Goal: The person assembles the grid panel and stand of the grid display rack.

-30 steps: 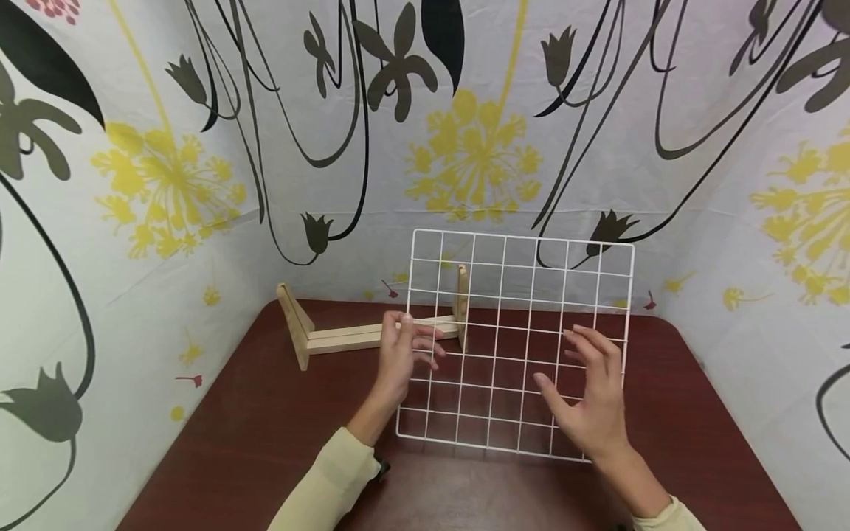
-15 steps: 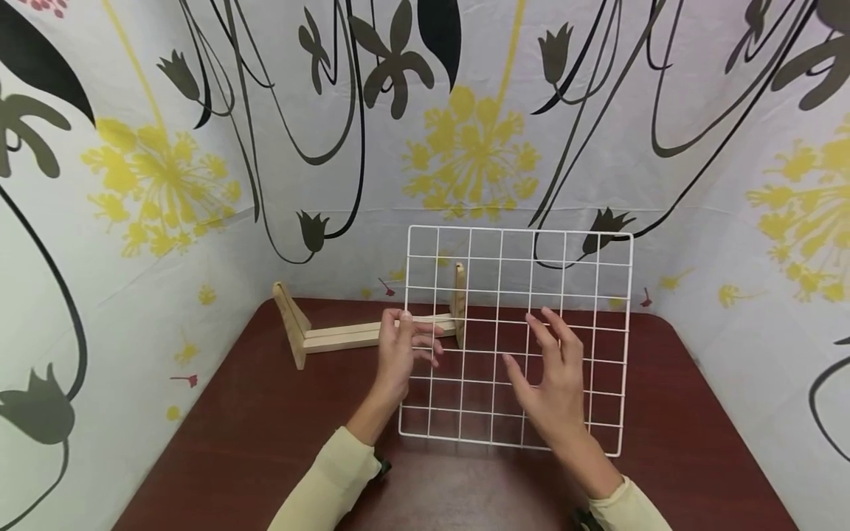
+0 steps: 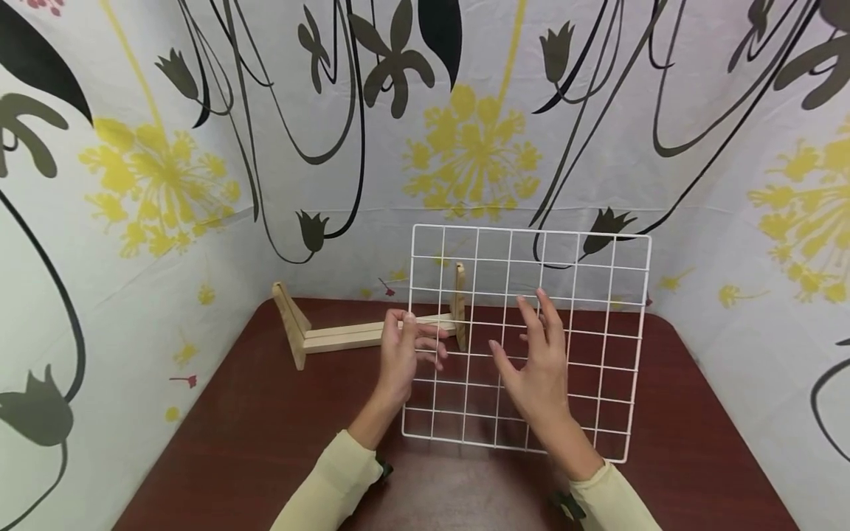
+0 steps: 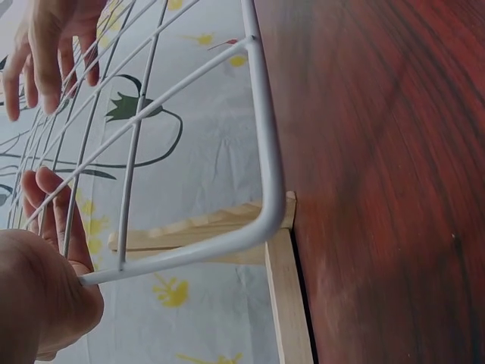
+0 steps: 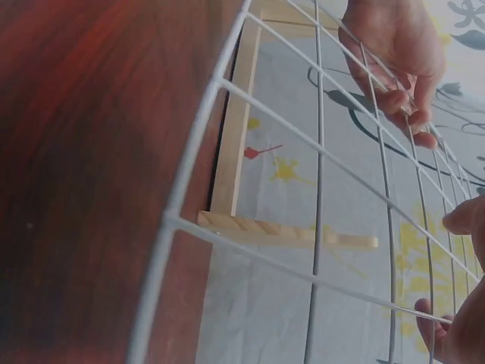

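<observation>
A white wire grid panel (image 3: 521, 335) stands tilted above the table, in front of the wooden stand. My left hand (image 3: 401, 354) holds the panel's left edge, thumb on the near side and fingers reaching behind the wires. In front of the panel's middle is my right hand (image 3: 539, 369), its fingers spread and pointing up, holding nothing; whether a fingertip touches the wires I cannot tell. The left wrist view shows the panel's rounded corner (image 4: 269, 212) close up. Through the mesh in the right wrist view appears the left hand (image 5: 398, 53).
On the dark red table (image 3: 265, 435), a pale wooden stand (image 3: 345, 338) with two uprights lies behind the left hand, partly covered by the panel. A patterned cloth (image 3: 372, 177) surrounds the table at the back and both sides.
My right hand has moved left from near the panel's right side to its middle. The panel has shifted and turned slightly; the left hand keeps its grip on the edge.
</observation>
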Motion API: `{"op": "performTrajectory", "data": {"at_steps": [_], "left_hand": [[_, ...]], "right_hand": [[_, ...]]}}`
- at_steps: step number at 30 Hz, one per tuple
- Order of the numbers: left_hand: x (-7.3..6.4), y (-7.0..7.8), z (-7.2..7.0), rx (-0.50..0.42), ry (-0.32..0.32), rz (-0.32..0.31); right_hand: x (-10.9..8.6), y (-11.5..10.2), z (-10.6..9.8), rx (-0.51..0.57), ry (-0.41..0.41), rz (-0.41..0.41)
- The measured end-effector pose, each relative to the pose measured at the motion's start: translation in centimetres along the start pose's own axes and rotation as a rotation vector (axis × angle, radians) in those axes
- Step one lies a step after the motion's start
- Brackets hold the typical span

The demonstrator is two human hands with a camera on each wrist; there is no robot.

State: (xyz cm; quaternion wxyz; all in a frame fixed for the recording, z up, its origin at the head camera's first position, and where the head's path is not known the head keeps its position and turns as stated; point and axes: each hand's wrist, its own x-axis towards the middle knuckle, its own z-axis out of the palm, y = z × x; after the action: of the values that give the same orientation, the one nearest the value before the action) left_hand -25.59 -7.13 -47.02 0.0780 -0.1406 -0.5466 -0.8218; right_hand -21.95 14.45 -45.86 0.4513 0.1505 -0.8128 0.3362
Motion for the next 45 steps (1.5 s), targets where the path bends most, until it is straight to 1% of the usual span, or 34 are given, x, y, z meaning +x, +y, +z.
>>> {"op": "performTrajectory", "data": {"at_steps": [4, 6, 11, 14, 18, 21, 24, 29, 35, 38, 41, 43, 45], "left_hand": [[-0.1, 0.0, 0.2, -0.002, -0.013, 0.005], [-0.2, 0.0, 0.4, -0.001, -0.025, 0.002], [-0.5, 0.0, 0.7, 0.013, -0.067, -0.020], [-0.6, 0.0, 0.9, 0.013, -0.091, -0.018], [-0.8, 0.0, 1.0, 0.002, -0.115, 0.000], [-1.0, 0.0, 1.0, 0.001, -0.126, 0.000], [-1.1, -0.1, 0.9, 0.002, -0.140, -0.005], [-1.1, 0.1, 0.7, -0.006, -0.181, -0.021], [-1.0, 0.5, 0.1, 0.007, -0.222, -0.077], [-1.0, 0.6, -0.3, 0.013, -0.241, -0.091], [-1.0, 0.6, -0.6, 0.024, -0.247, -0.084], [-1.1, 0.7, -0.9, 0.032, -0.235, -0.072], [-1.2, 0.7, -1.2, 0.065, -0.215, -0.048]], "right_hand": [[0.5, 0.2, 0.3, -0.008, -0.007, -0.004], [0.6, 0.2, 0.4, -0.015, -0.005, 0.007], [0.7, 0.3, 0.4, -0.035, 0.039, 0.061], [0.7, 0.4, 0.2, -0.051, 0.058, 0.079], [0.8, 0.5, -0.1, -0.073, 0.036, 0.089], [0.9, 0.6, -0.3, -0.077, 0.013, 0.084], [0.9, 0.8, -0.3, -0.074, 0.011, 0.077], [0.8, 1.1, -0.3, -0.070, 0.015, 0.082], [0.8, 1.4, -0.4, -0.064, -0.002, 0.074], [0.8, 1.5, -0.4, -0.062, -0.006, 0.074], [0.8, 1.7, -0.5, -0.058, -0.008, 0.074], [0.9, 1.8, -0.5, -0.056, -0.011, 0.074], [0.9, 1.9, -0.6, -0.058, -0.014, 0.074]]}}
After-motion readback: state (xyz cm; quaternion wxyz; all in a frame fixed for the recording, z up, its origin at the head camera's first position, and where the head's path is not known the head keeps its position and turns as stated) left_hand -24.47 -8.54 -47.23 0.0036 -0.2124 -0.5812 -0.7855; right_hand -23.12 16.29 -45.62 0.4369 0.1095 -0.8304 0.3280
